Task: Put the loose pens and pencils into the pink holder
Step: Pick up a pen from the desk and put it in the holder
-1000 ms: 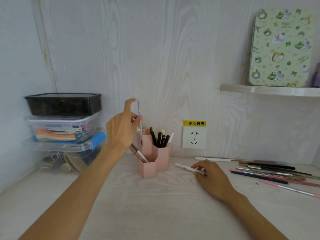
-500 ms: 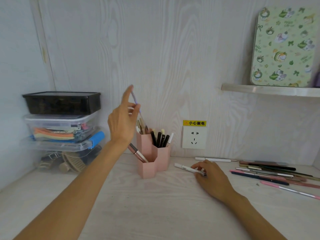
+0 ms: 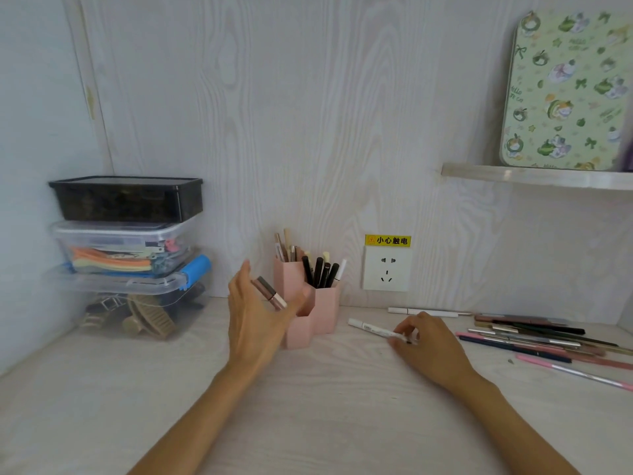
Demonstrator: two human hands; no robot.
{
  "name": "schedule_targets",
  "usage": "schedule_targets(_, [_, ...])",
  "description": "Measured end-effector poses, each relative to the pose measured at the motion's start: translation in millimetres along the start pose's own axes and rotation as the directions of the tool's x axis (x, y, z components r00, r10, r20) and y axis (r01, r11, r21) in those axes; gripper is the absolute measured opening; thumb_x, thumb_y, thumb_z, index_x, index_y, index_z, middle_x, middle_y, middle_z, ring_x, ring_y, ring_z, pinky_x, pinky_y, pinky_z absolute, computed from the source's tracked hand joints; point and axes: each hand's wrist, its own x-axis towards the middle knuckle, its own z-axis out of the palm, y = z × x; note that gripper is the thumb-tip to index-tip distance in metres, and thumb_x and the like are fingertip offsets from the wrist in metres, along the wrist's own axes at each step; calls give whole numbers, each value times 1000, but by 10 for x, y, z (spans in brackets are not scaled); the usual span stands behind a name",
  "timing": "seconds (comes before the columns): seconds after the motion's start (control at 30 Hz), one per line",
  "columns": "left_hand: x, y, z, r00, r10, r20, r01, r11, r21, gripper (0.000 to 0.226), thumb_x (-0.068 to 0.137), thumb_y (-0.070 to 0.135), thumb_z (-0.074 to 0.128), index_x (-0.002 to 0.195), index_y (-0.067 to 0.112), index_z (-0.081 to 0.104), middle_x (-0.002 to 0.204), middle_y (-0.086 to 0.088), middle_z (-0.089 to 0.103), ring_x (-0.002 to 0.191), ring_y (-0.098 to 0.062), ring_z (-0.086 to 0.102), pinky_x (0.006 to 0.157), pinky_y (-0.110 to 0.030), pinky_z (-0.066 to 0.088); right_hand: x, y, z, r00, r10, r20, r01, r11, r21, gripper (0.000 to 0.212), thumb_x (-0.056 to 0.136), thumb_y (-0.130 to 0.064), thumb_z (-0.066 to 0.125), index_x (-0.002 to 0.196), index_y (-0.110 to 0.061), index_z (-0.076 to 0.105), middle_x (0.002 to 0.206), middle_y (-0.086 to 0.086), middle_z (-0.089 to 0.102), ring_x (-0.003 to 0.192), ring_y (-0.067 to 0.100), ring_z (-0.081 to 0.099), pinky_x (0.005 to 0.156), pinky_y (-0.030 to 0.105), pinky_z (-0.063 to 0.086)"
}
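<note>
The pink holder (image 3: 326, 311) of three hexagonal tubes stands against the back wall, with dark pens (image 3: 322, 270) and beige pencils (image 3: 286, 246) upright in it. Two brown pens (image 3: 271, 293) lean left out of its low front tube. My left hand (image 3: 257, 323) hovers just left of the holder, fingers apart and empty. My right hand (image 3: 426, 342) rests on the desk, pinching the end of a white pen (image 3: 373, 329) that lies flat. Several loose pens and pencils (image 3: 534, 337) lie at the right, and another white pen (image 3: 423, 311) lies by the wall.
Stacked plastic boxes (image 3: 126, 234) fill the back left corner. A wall socket (image 3: 387, 273) with a yellow label sits right of the holder. A shelf (image 3: 534, 177) at upper right carries a patterned green tin (image 3: 565, 90).
My left hand, raised over the holder with a thin pen, has let it go into the back tube and dropped down, open. The right hand has stayed on the white pen.
</note>
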Motion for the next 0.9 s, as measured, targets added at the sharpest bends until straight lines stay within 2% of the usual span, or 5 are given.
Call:
schedule_targets(0.17, [-48, -236, 16, 958, -125, 259, 136, 990, -24, 93, 53, 62, 78, 129, 29, 37, 113, 13, 61, 86, 8, 56, 70, -21, 45, -35, -199, -219, 995, 45, -88, -8, 924, 381, 10, 81, -19, 71, 79, -28, 69, 82, -8, 70, 72, 5, 63, 63, 8, 45])
schedule_targets(0.37, [-32, -259, -41, 960, -101, 263, 119, 992, -53, 91, 49, 75, 69, 124, 32, 40, 101, 16, 57, 89, -7, 60, 78, -27, 49, -55, -828, -591, 963, 60, -264, 149, 697, 702, 31, 76, -7, 74, 99, -23, 61, 74, -3, 73, 65, 7, 70, 62, 10, 52])
schedule_targets(0.63, [-86, -234, -84, 968, -83, 237, 91, 996, -20, 52, 63, 65, 70, 104, 41, 49, 93, 24, 58, 86, -2, 58, 66, -19, 39, 328, -1845, -474, 768, -628, -129, 593, 772, -229, 21, 91, -19, 52, 112, -22, 54, 95, -6, 62, 97, 17, 52, 85, 30, 35])
schedule_targets(0.8, [-89, -243, -87, 975, -82, 206, 88, 996, -21, 54, 62, 65, 71, 105, 37, 55, 99, 18, 67, 96, -7, 64, 82, -30, 50, 654, -2033, -99, 721, -646, 250, 634, 471, -613, 42, 89, -8, 51, 128, -20, 45, 118, 2, 61, 114, 22, 46, 96, 33, 29])
schedule_targets(0.9, [-87, -260, -82, 974, -77, 212, 83, 996, -22, 52, 66, 64, 69, 107, 36, 54, 103, 16, 67, 99, -11, 63, 81, -29, 49, 754, -2063, -38, 748, -612, 255, 639, 562, -525, 49, 84, -8, 59, 128, -20, 41, 104, -1, 67, 107, 20, 50, 88, 29, 31])
